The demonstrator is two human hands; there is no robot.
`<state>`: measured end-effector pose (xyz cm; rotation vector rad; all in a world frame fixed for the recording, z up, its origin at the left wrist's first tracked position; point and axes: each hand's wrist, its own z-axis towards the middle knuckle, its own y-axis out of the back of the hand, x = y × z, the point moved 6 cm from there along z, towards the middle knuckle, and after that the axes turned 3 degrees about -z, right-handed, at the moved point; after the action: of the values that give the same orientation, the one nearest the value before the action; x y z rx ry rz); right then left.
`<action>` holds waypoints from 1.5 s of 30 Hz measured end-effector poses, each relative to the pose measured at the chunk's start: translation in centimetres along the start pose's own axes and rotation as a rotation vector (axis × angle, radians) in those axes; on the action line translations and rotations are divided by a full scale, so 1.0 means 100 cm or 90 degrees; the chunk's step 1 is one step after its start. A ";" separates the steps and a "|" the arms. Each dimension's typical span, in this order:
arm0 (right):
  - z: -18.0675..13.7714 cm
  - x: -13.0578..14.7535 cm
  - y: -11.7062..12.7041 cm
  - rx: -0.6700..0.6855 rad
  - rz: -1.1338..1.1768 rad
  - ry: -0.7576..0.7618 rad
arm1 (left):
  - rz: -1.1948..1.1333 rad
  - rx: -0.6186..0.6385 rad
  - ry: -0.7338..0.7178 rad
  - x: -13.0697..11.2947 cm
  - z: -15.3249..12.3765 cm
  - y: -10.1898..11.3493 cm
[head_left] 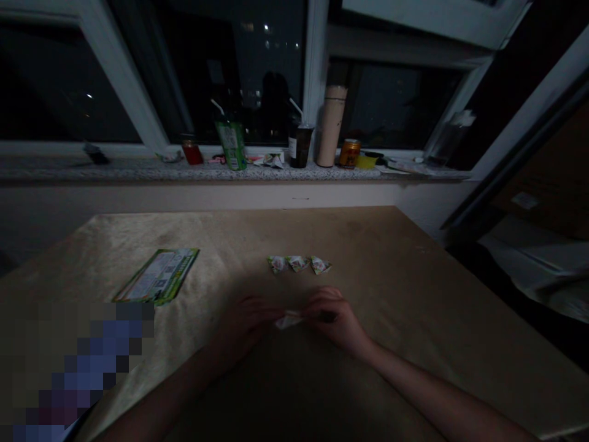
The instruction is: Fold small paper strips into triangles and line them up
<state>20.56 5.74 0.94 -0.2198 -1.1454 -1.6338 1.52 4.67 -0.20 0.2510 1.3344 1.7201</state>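
Note:
Between my hands, low over the middle of the table, is a small whitish piece that looks like folded paper [289, 320]. My left hand [246, 322] pinches its left end, though the dim light blurs the fingers. At the other end, the thumb and fingers of my right hand [338, 319] are closed on it. Just beyond my hands, three small triangular folded pieces with a green and white print lie in a row: a left one [277, 264], a middle one [297, 263] and a right one [320, 265].
A flat green printed packet [159, 276] lies on the left of the brown-covered table [377, 245]. On the granite sill [271, 174] stand a red jar [192, 152], a green bottle [232, 144], a dark cup [300, 146], a pink flask [331, 126] and an orange can [350, 153].

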 end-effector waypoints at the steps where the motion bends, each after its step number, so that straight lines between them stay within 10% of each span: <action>1: 0.000 0.002 0.002 0.001 -0.026 0.026 | 0.011 0.001 -0.037 -0.002 0.001 0.000; 11: -0.005 -0.003 0.002 0.145 -0.178 0.160 | 0.131 0.165 -0.092 -0.021 0.002 -0.007; 45: 0.001 -0.028 -0.011 0.188 -0.144 -0.089 | 0.003 0.297 0.031 -0.058 -0.014 -0.025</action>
<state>20.78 7.58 -1.38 -0.0129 -1.5469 -1.6385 5.24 -0.62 -0.80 0.4774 1.7618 1.4048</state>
